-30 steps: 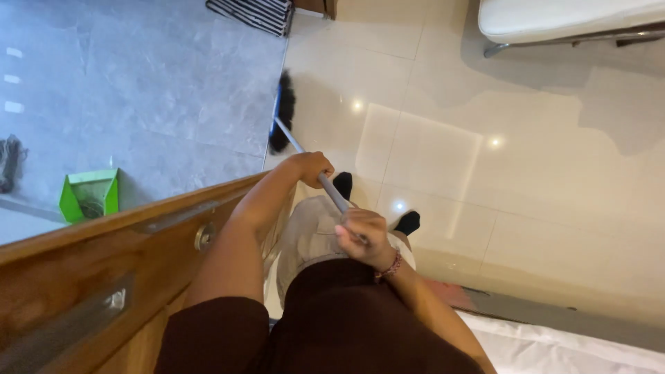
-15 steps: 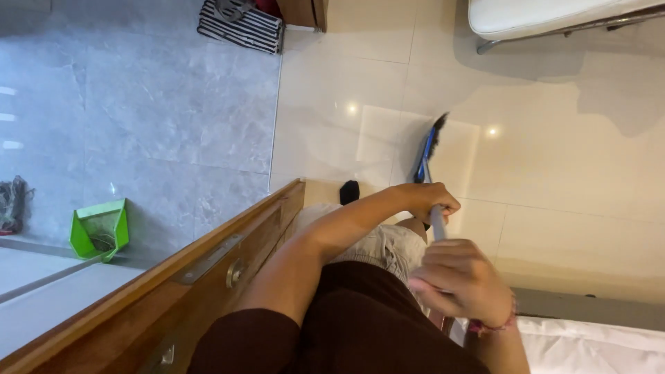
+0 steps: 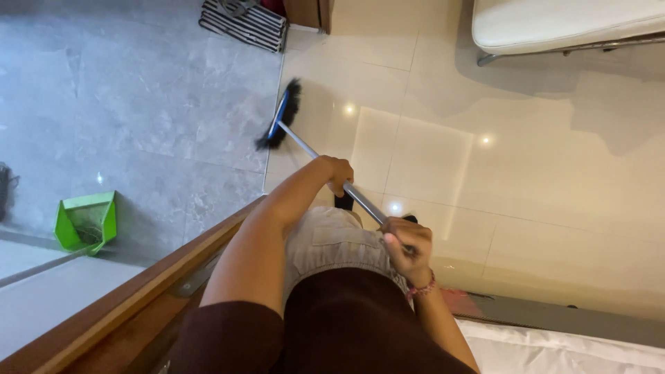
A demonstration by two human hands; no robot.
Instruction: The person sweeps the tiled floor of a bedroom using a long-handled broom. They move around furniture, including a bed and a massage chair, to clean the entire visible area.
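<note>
I hold a broom with both hands. My left hand [image 3: 337,173] grips the metal handle [image 3: 309,149] lower down, with that arm stretched out from the bottom left. Higher up the same handle is my right hand [image 3: 407,247], which wears a pink bead bracelet and sits close to my body. The blue broom head [image 3: 282,115] with black bristles rests on the floor, right at the seam between the grey tiles and the cream tiles.
A green dustpan [image 3: 87,221] lies on the grey tiles at the left. Along the lower left runs a wooden cabinet edge [image 3: 138,291]. A striped mat [image 3: 244,22] lies at the top, a white padded seat [image 3: 561,24] at top right, and a white mattress [image 3: 575,350] at bottom right.
The broom head swung right over the cream tiles half a second ago, then back left to the tile seam. Both hands stayed on the handle.
</note>
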